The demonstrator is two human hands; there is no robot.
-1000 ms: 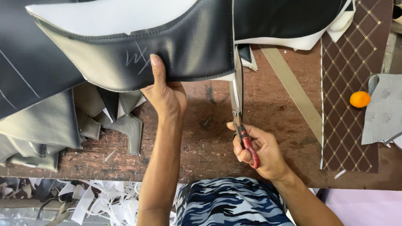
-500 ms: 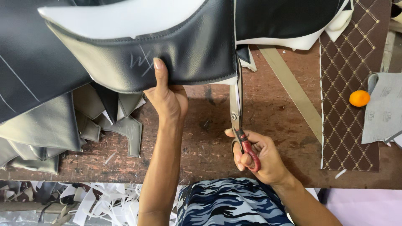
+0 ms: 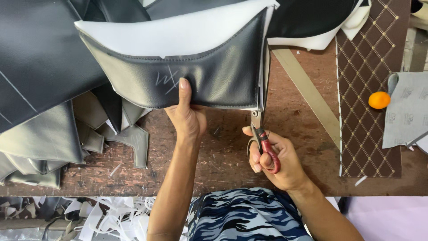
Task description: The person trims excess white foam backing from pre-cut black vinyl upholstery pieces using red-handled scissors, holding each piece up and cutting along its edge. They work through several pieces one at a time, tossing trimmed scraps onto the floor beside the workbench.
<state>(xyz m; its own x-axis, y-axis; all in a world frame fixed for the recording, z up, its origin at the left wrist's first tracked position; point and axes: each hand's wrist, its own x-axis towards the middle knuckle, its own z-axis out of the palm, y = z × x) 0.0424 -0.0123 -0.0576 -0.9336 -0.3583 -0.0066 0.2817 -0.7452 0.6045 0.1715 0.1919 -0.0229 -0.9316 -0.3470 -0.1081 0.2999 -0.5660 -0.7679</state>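
My left hand (image 3: 188,117) grips the lower edge of a black leatherette panel (image 3: 209,73) with white foam backing and a chalk mark near my thumb. My right hand (image 3: 276,156) holds red-handled scissors (image 3: 262,129), whose blades run up along the panel's right edge and are partly hidden behind it. The panel is lifted above the worn wooden table (image 3: 223,156).
Grey and black cut pieces (image 3: 53,143) pile up at the left. A brown quilted sheet (image 3: 365,89), a tan strip (image 3: 307,93), an orange ball (image 3: 379,100) and grey fabric (image 3: 408,111) lie at the right. White scraps (image 3: 98,218) litter the floor below.
The panel has shifted right and down toward me with my left hand. The scissors have advanced further up along its right edge.
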